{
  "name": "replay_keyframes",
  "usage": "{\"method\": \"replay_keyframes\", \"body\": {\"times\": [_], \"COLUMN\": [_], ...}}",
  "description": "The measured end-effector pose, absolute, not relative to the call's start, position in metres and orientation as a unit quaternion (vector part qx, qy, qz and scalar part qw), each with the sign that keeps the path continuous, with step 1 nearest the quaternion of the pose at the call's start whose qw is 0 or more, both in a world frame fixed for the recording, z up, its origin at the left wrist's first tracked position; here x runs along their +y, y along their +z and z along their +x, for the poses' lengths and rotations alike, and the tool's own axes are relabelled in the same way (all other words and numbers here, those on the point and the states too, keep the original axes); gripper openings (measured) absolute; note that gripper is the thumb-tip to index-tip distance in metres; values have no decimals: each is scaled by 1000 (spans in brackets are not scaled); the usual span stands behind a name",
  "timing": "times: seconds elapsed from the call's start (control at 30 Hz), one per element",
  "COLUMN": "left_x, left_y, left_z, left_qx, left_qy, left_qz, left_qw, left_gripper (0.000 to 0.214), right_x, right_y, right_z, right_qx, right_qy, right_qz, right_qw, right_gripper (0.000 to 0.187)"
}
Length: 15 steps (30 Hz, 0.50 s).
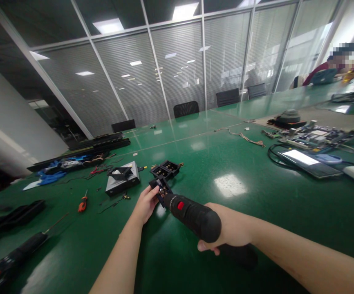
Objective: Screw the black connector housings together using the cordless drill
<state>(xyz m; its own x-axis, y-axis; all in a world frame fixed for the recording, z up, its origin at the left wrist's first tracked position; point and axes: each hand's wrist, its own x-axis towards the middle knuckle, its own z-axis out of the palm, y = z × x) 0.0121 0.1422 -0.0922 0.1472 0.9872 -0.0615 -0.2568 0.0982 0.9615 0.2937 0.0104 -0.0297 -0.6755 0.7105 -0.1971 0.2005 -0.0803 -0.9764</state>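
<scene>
My right hand [229,224] is wrapped round a black cordless screwdriver [192,216] with a red button on its body. Its front end points away from me, at a small black square housing [156,185] with coppery parts inside. My left hand [146,204] grips that housing by its left side, thumb on the near edge. The screwdriver's nose covers part of the housing, so whether its bit touches a screw is hidden. Just behind lie two similar black housings [170,166], side by side on the green table [195,151].
To the left are a grey box [123,184], an orange-handled screwdriver [83,203], a black corded tool [17,259] and blue gloves [50,173]. On the right lie a phone [312,163], circuit boards [314,134] and a cable [244,136]. A person [324,73] sits far right.
</scene>
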Motion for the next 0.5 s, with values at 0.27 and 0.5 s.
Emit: {"method": "replay_keyframes", "body": {"times": [0.27,0.5], "left_x": [139,138], "left_y": [-89,-90], "left_z": [13,13], "left_qx": [414,416], "left_qy": [502,503], "left_qz": [443,443], "left_qw": [617,615], "left_gripper": [47,46], "right_x": [10,10], "right_y": [-32,-31], "right_z": [293,293], "right_qx": [-647,-648], "right_qy": [650,648], "right_qz": [-344,-347], "right_qw": [202,199], "right_gripper": [34,35]}}
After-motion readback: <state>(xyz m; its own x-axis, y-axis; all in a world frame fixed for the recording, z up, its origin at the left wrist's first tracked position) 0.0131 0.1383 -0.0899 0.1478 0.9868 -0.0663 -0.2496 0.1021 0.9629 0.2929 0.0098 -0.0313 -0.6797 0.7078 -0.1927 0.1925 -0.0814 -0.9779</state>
